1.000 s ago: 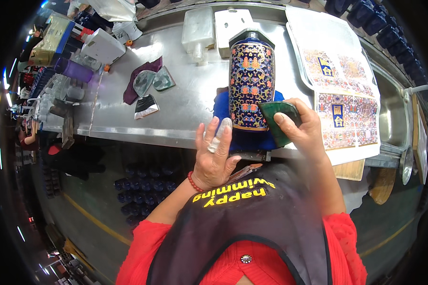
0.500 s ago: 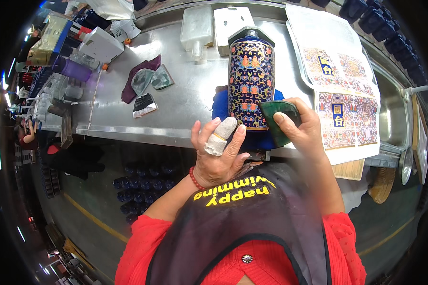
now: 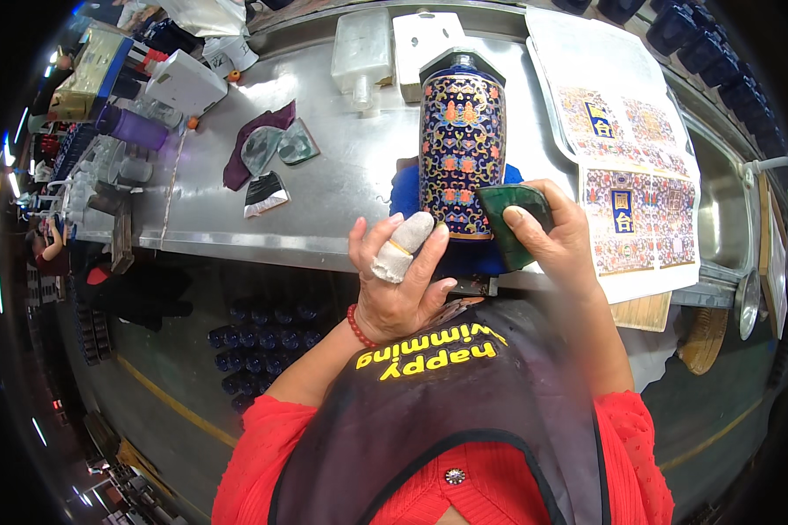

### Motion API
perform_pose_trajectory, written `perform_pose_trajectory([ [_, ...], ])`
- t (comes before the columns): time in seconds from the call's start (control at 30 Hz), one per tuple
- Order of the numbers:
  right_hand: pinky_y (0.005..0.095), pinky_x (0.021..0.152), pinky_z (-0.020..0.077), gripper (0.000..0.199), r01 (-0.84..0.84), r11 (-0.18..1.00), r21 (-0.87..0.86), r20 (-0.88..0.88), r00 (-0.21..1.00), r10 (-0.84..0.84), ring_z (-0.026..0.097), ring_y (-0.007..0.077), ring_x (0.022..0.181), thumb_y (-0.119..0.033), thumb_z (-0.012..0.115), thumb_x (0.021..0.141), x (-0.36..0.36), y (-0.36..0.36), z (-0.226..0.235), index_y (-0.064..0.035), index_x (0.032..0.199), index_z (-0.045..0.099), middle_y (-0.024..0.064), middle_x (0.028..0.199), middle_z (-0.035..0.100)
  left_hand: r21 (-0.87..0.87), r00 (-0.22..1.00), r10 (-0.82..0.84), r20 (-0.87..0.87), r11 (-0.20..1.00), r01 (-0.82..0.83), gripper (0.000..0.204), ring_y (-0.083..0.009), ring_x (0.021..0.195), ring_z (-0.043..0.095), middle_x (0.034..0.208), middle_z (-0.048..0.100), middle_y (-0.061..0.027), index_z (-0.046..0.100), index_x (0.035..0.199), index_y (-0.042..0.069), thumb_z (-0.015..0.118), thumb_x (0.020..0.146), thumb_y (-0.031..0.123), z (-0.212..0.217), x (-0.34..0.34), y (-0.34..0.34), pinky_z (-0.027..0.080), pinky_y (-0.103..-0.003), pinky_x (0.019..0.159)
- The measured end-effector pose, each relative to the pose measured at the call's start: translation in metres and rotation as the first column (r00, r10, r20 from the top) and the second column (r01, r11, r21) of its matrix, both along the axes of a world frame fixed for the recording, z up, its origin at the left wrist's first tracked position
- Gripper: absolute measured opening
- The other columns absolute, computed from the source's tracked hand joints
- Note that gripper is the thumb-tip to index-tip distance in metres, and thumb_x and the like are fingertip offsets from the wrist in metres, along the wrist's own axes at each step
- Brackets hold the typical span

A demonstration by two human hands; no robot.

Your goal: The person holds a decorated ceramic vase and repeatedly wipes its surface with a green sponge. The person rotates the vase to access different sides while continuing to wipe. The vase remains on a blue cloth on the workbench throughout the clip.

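Observation:
A dark blue bottle (image 3: 462, 149) with a dense floral pattern in orange, pink and gold lies on a blue cloth (image 3: 403, 188), its neck pointing away from me. My right hand (image 3: 556, 236) pinches a dark green, flat scraper (image 3: 515, 214) whose edge is at the bottle's lower right side. At the bottle's lower left is my left hand (image 3: 398, 284), fingers spread and holding nothing. A whitish cloth finger cover (image 3: 403, 249) is on one of its fingers. Whether its fingertips touch the bottle I cannot tell.
Patterned decal sheets (image 3: 639, 166) lie at the right, before a metal sink (image 3: 727, 227). Left on the steel table (image 3: 341, 175) are scraper pieces (image 3: 298, 144) and a purple cloth (image 3: 245, 157). A clear container (image 3: 363, 48) and a white box (image 3: 425, 35) stand behind.
My left hand has shifted slightly up and left, its fingertips nearer the bottle's lower edge. The right hand, scraper and bottle look unmoved.

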State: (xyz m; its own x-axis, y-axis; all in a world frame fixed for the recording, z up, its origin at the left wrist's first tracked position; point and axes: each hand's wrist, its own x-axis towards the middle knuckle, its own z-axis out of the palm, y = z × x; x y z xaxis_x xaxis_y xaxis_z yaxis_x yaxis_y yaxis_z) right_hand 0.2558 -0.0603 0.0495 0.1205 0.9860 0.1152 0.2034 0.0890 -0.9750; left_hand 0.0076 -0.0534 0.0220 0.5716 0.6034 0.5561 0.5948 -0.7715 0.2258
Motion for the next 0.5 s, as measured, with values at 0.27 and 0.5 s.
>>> perform_pose_trajectory([
  [0.27,0.0266,0.066,0.051,0.023,-0.009,1.0,0.016,0.03,1.0,0.009,0.062,0.0091,0.073,-0.017,0.074,0.093,0.001,0.001,0.0,0.001,0.104,0.066,0.0061,0.082,0.07,0.238,0.999,-0.001,-0.043,0.971,0.011,0.038,-0.0252,0.133,0.041,0.133,0.058,-0.0002,0.071,0.129,0.03,0.067,0.092,0.034,-0.002,0.013,-0.003,0.017,-0.061,0.117],
  [0.5,0.0263,0.066,0.0507,0.023,-0.003,1.0,0.003,0.015,1.0,0.003,0.062,0.0092,0.073,-0.017,0.074,0.093,0.001,0.0,-0.001,0.001,0.104,0.065,0.0062,0.082,0.069,-0.04,0.995,0.09,0.03,0.995,-0.089,0.043,-0.0342,0.135,0.038,0.132,0.065,-0.0136,0.068,0.133,0.01,0.061,0.099,0.036,0.003,-0.001,0.003,0.014,-0.056,0.12],
])
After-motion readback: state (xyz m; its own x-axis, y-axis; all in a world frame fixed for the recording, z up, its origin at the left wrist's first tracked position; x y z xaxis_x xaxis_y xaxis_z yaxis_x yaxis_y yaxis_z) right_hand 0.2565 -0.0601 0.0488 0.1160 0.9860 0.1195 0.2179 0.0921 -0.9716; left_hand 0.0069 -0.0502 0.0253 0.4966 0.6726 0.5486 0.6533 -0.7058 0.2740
